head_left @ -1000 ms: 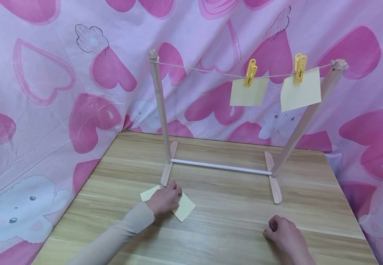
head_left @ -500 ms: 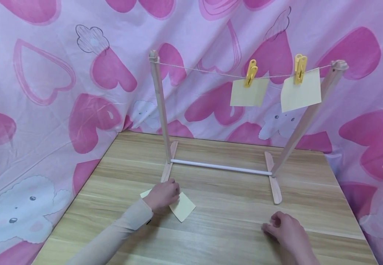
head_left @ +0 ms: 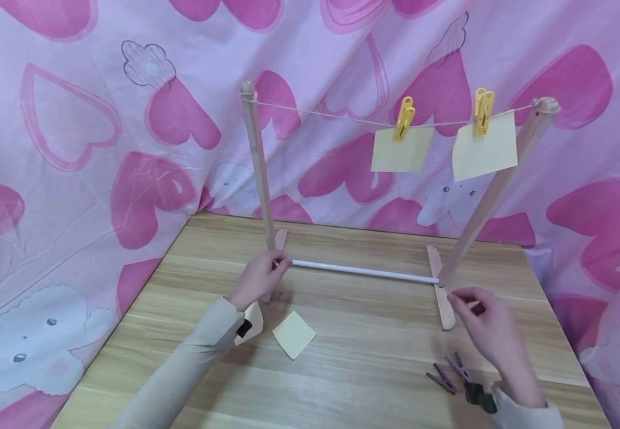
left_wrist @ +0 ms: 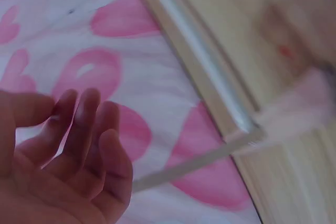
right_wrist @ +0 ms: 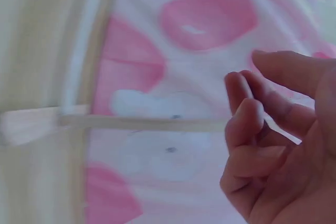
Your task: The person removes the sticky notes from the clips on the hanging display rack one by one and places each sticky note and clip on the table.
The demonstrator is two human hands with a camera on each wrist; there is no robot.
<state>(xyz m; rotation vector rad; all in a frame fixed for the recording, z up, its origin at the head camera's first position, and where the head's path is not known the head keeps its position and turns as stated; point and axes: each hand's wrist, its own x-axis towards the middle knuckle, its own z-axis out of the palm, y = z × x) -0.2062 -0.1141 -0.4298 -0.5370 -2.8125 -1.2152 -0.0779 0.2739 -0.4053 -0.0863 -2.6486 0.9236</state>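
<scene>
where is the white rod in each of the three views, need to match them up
Head: the white rod runs nearly level mid-picture, rightward from beside the left hand.
Left wrist: the white rod slants from the top edge down to the right.
Right wrist: the white rod runs down the upper left, blurred.
Shared landmark: the curtain with pink hearts.

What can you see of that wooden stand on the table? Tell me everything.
The stand is upright on the table: two posts of what looks like pale wood, each on a flat foot, joined low down by a white rod. A thin string, sagging slightly, links the post tops; nearer its right end, two yellow clips hold two cream papers. The left hand hides part of the left foot and the rod's end; whether it touches is unclear.
</scene>
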